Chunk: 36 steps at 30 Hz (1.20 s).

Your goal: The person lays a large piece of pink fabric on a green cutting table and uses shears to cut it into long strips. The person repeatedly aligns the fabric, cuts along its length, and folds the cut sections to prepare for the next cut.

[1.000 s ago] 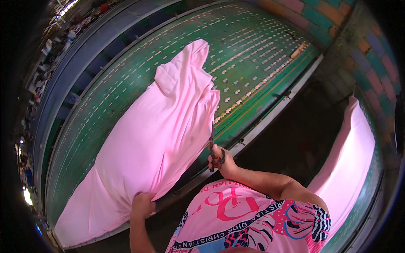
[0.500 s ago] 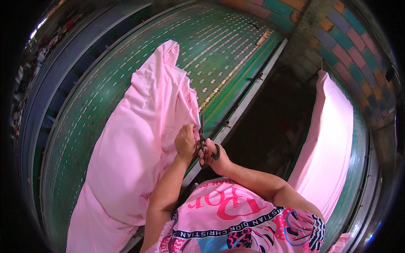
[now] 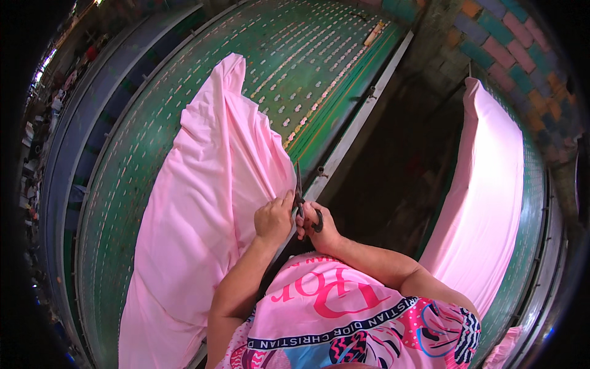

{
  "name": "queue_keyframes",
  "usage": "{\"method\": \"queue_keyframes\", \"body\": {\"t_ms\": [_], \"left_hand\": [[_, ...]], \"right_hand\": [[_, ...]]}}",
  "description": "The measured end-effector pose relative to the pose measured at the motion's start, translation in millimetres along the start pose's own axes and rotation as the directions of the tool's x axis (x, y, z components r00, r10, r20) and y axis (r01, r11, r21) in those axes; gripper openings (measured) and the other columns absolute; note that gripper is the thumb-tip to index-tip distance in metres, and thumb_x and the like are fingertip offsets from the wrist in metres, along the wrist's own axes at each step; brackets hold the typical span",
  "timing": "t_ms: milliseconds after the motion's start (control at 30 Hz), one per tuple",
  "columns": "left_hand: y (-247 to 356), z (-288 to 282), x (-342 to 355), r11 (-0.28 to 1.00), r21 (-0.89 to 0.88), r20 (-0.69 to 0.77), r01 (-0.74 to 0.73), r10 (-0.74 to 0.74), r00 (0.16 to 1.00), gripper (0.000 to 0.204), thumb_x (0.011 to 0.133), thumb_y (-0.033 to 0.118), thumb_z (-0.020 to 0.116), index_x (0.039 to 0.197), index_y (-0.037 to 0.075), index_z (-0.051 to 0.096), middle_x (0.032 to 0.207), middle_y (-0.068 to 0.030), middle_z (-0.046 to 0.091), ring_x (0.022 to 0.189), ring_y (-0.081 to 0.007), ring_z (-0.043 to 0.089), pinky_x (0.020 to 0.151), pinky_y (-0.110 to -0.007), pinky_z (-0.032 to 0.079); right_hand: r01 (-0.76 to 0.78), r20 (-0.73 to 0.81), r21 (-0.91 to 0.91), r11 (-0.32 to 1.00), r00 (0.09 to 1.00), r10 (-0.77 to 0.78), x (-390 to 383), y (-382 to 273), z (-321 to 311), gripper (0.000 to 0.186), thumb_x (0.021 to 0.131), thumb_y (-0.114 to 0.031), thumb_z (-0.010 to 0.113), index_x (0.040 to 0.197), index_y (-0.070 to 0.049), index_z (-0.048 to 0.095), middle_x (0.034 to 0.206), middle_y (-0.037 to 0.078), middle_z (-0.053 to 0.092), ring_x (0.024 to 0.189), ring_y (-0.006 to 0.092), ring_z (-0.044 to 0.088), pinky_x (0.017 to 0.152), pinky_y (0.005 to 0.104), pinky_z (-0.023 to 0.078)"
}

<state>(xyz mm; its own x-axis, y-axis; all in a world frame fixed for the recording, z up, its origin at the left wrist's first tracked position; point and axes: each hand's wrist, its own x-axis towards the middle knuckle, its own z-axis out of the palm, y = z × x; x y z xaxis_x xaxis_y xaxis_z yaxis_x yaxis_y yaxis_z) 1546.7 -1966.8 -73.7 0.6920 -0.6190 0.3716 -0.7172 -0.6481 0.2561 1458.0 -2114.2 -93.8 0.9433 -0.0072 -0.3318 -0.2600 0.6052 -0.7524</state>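
Observation:
A large sheet of pale pink fabric (image 3: 190, 203) lies bunched and creased over the green table. Its right edge is gripped by the closed fingers of my left hand (image 3: 274, 218), which draws folds into it. Close beside that edge, my right hand (image 3: 324, 230) is closed round the dark handles of a pair of scissors (image 3: 299, 192). The blades point away from me, along the fabric's edge. Whether they stand apart or together is too small to tell.
The long green table (image 3: 295, 67) has rows of pale marks and a metal side rail (image 3: 356, 120). A dark gap (image 3: 381, 190) separates it from another table at right, draped with pink fabric (image 3: 482, 190). A painted block wall (image 3: 501, 46) stands behind.
The fabric near my left hand is pulled tauter and spread toward the right, with straighter folds. Both hands and the scissors stay close together, and the whole view has shifted slightly.

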Motion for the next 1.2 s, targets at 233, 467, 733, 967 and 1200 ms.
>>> {"method": "queue_keyframes", "body": {"t_ms": [233,467,733,967,1200], "left_hand": [[17.6,-17.6,-45.5,0.999,-0.019,0.053,-0.037,0.038,0.998,0.043,0.085,0.008,0.065,0.127,0.008,0.072,0.077,-0.0084,0.065,0.069,-0.0290,0.071,0.062,-0.044,0.058],[18.9,-51.9,-70.7,0.993,-0.086,-0.018,-0.081,0.079,0.997,0.034,0.088,0.005,0.067,0.120,0.008,0.077,0.071,-0.0083,0.060,0.060,-0.0289,0.063,0.055,-0.044,0.050],[21.9,-67.2,-127.0,0.962,-0.209,-0.059,-0.175,0.166,0.984,0.037,0.083,0.011,0.069,0.119,0.003,0.076,0.068,-0.0064,0.054,0.056,-0.0263,0.060,0.052,-0.040,0.047],[11.6,-60.3,-132.8,0.952,-0.231,-0.096,-0.199,0.182,0.979,0.034,0.082,0.001,0.069,0.115,0.002,0.077,0.070,-0.0086,0.058,0.058,-0.0280,0.061,0.054,-0.042,0.049],[4.4,-28.5,-102.0,0.938,-0.263,-0.100,-0.226,0.206,0.973,0.026,0.086,0.001,0.068,0.110,0.005,0.077,0.076,-0.0105,0.068,0.064,-0.0303,0.067,0.057,-0.043,0.053]], "right_hand": [[0.071,-0.050,0.274,0.959,0.997,-0.059,-1.8,2.0,-10.4,0.050,0.103,-0.057,0.064,0.104,-0.007,0.059,0.081,0.007,0.062,0.062,0.0212,0.062,0.058,0.0360,0.053],[0.042,-0.054,0.264,0.964,0.998,-0.029,-18.0,-5.0,-6.5,0.050,0.100,-0.062,0.065,0.102,-0.013,0.053,0.080,0.005,0.060,0.065,0.0215,0.061,0.060,0.0366,0.050],[0.244,-0.322,0.374,0.895,0.939,-0.121,-4.8,-27.2,-53.6,0.054,0.093,-0.071,0.068,0.105,-0.019,0.057,0.075,0.001,0.060,0.064,0.0201,0.057,0.063,0.0369,0.046],[0.434,-0.448,0.292,0.852,0.850,-0.279,-20.8,-61.0,-60.4,0.053,0.094,-0.066,0.071,0.106,-0.016,0.057,0.075,0.001,0.060,0.064,0.0175,0.057,0.059,0.0338,0.045],[0.790,-0.708,0.150,0.595,0.506,-0.493,-63.6,-176.1,-175.3,0.041,0.101,-0.049,0.071,0.110,-0.011,0.058,0.074,0.001,0.056,0.060,0.0154,0.055,0.057,0.0325,0.048]]}}
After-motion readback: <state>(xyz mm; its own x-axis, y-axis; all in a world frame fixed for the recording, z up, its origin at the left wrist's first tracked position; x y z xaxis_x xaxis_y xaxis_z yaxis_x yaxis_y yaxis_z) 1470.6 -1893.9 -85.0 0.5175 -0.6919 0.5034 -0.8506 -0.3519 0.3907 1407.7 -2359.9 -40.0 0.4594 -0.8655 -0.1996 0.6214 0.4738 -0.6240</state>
